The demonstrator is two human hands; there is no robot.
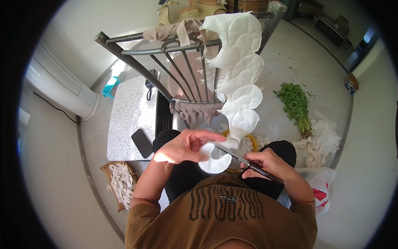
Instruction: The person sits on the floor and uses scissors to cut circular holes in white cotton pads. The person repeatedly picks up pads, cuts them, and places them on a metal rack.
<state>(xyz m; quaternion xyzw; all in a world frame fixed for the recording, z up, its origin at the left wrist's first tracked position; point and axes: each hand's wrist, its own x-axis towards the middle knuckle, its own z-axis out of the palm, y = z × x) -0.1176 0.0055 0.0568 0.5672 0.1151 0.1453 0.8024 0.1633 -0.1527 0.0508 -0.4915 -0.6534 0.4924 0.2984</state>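
Observation:
My left hand (186,146) pinches a white crescent-shaped padded fabric piece (214,165) between thumb and fingers, its index finger stretched toward the fabric strip. My right hand (267,163) grips dark-handled scissors (245,162), whose blades point up and left, beside the crescent and at the lower end of the strip. That long white quilted fabric strip (245,71), with stitched curved shapes, hangs over the top rail of a metal chair back (174,49) and runs down to my hands. Whether the blades touch the fabric cannot be told. Below, partly hidden, a yellow-rimmed container (255,143) holds white pieces.
A speckled table (130,109) at left bears a black phone (142,143). A brown container (108,174) of white crescents stands lower left. Leafy greens (292,105) and white fabric scraps (326,137) lie on the right floor, near a plastic bag (323,177).

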